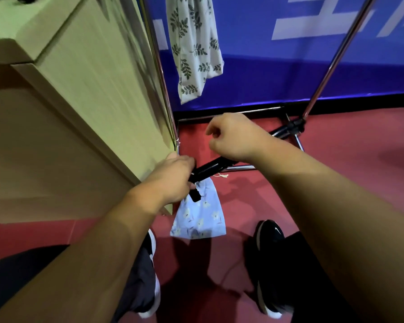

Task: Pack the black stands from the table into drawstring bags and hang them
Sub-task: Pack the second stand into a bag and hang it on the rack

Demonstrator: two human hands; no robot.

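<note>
Two bare forearms reach in from the bottom of the frame. At centre-left the left hand (170, 180) is clamped around one end of a black stand (210, 167), and a blue floral bag (201, 217) hangs just beneath it. The right hand (233, 136), at centre, curls its fingers above the stand's far end; I cannot tell whether it grips anything. A leaf-print bag (194, 50) hangs at upper centre.

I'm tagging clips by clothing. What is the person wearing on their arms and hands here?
Nothing: both forearms are bare up to the frame's edge, with no sleeves, watch or bracelet in view. The left hand and right hand are gloveless, and no rings show.
</note>
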